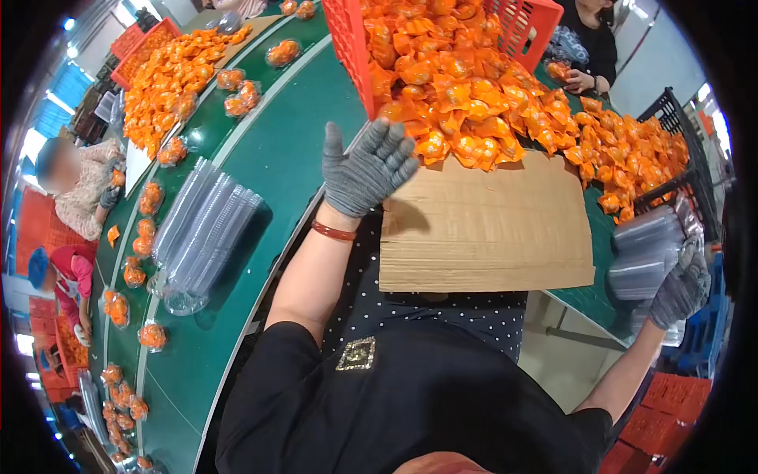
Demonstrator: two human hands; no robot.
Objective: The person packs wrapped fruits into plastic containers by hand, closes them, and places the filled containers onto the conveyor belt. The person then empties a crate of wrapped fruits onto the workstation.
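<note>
Left hand, gloved and spread wide, reaches toward heaped orange packets; right hand grips stacked clear containers; most packets appear unpacked.

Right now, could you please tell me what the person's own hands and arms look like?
Both the left hand and the right hand wear grey knitted gloves. The left wrist carries a reddish-brown bangle. The forearms are bare, below short black sleeves. No markings show on the gloves.
</note>
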